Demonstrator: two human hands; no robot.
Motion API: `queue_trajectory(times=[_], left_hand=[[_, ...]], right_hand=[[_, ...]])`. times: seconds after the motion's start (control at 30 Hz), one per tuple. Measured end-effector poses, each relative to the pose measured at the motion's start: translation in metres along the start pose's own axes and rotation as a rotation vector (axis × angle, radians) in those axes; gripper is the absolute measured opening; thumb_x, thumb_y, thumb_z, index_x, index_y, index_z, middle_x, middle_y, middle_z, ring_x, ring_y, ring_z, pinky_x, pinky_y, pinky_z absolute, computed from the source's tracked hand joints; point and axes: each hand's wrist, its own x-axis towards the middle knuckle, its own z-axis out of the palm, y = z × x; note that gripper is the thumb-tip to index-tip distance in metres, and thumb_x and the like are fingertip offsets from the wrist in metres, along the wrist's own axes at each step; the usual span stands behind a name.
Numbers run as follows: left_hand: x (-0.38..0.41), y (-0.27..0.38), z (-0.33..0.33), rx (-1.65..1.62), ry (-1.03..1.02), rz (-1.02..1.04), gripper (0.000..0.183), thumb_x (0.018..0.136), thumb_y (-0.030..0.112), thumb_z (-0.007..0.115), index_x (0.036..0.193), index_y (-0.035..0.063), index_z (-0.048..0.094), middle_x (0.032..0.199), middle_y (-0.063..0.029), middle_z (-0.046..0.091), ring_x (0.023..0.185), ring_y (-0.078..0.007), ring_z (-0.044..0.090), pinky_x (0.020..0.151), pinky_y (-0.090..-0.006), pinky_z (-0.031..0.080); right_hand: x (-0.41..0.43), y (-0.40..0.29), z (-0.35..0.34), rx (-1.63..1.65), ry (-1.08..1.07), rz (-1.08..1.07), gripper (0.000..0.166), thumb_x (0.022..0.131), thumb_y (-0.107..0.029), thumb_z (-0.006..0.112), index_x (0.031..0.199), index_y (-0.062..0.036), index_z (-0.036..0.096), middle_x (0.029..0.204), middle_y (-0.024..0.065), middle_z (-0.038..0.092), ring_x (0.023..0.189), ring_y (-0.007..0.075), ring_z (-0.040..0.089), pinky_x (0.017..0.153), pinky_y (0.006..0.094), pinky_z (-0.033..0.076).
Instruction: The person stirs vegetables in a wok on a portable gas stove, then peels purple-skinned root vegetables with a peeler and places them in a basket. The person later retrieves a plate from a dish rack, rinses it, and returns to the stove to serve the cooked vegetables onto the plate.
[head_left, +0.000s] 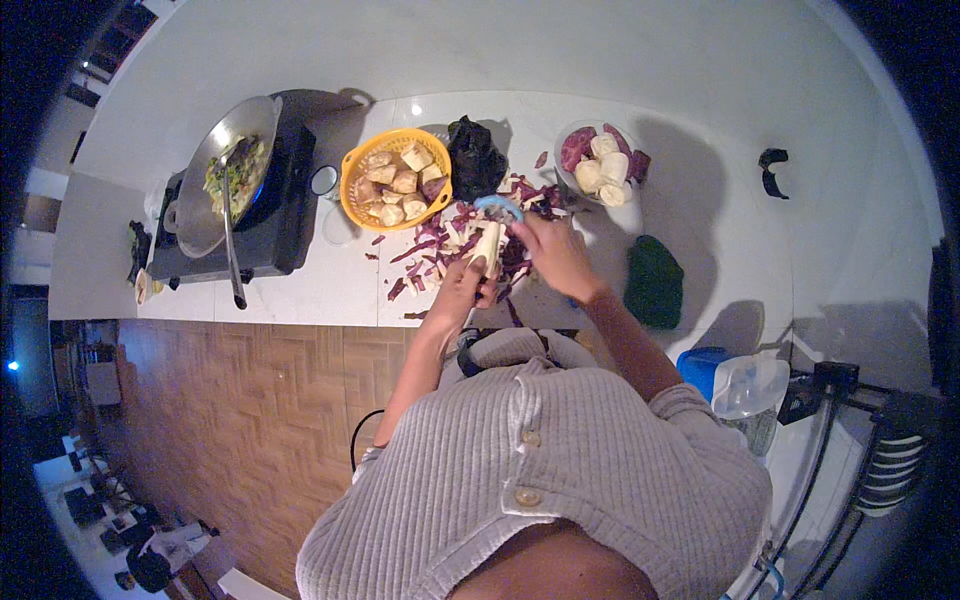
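Between the fingers of my left hand (466, 283) is a pale, mostly peeled root vegetable (489, 244), its far end pointing away from me. My right hand (556, 251) grips a light-blue peeler (499, 206) just beyond that end. Purple and white peelings (431, 255) lie scattered on the white tiled counter under and around both hands. Left of them stands a yellow plastic basket (348, 191) holding several cut chunks of pale root (405, 181). A clear bowl (568, 182) to the right holds peeled white pieces (613, 168) and purple-skinned ones (578, 148).
A wok (196, 217) with chopped greens and a metal ladle (231, 255) sits on a black portable stove (289, 225); the ladle handle overhangs toward me. A black plastic bag (476, 159) lies behind the peelings. A dark green item (654, 283) lies at right, near a blue container (699, 370).
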Motion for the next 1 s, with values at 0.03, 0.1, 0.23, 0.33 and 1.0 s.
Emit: queue_trajectory(times=[0.03, 0.1, 0.23, 0.33, 1.0], left_hand=[[0.000, 0.002, 0.004, 0.024, -0.029, 0.022, 0.027, 0.091, 0.025, 0.036, 0.082, 0.0021, 0.048, 0.059, 0.0015, 0.038, 0.047, -0.0069, 0.031, 0.041, -0.0216, 0.023], [0.009, 0.005, 0.011, -0.015, -0.057, -0.019, 0.026, 0.091, 0.024, 0.038, 0.086, 0.0021, 0.049, 0.061, 0.0016, 0.039, 0.049, -0.0068, 0.032, 0.043, -0.0214, 0.025], [0.034, -0.003, 0.014, 0.099, -0.014, 0.027, 0.019, 0.090, 0.020, 0.048, 0.093, 0.0015, 0.051, 0.069, -0.0011, 0.048, 0.056, -0.0080, 0.043, 0.050, -0.0210, 0.034], [0.080, -0.056, -0.014, 0.389, 0.099, 0.149, 0.026, 0.083, 0.019, 0.060, 0.097, -0.0011, 0.055, 0.082, -0.0091, 0.060, 0.066, -0.0130, 0.056, 0.060, -0.0247, 0.043], [0.317, -0.085, 0.063, 1.144, 0.331, 0.455, 0.031, 0.074, 0.012, 0.062, 0.104, 0.0047, 0.062, 0.081, -0.0242, 0.058, 0.082, -0.0376, 0.056, 0.077, -0.0437, 0.044]], right_hand=[[0.008, 0.020, 0.008, -0.067, 0.051, 0.066, 0.039, 0.091, -0.037, 0.039, 0.081, -0.0033, 0.057, 0.070, 0.0213, 0.059, 0.065, 0.0382, 0.058, 0.058, 0.0483, 0.044], [0.020, 0.075, 0.025, 0.291, 0.042, 0.155, 0.042, 0.092, -0.038, 0.040, 0.076, -0.0029, 0.057, 0.063, 0.0170, 0.058, 0.059, 0.0328, 0.058, 0.056, 0.0428, 0.045], [0.009, 0.099, 0.050, 0.639, -0.121, 0.244, 0.042, 0.092, -0.039, 0.042, 0.073, -0.0047, 0.055, 0.056, 0.0049, 0.050, 0.051, 0.0171, 0.049, 0.051, 0.0316, 0.040], [-0.005, 0.105, 0.064, 0.695, -0.217, 0.278, 0.038, 0.092, -0.039, 0.042, 0.074, -0.0068, 0.052, 0.053, -0.0036, 0.042, 0.044, 0.0065, 0.038, 0.042, 0.0238, 0.033], [-0.028, 0.185, 0.037, 0.497, -0.302, 0.533, 0.036, 0.088, -0.039, 0.050, 0.079, -0.0047, 0.055, 0.056, 0.0039, 0.051, 0.041, 0.0134, 0.047, 0.037, 0.0306, 0.037]])
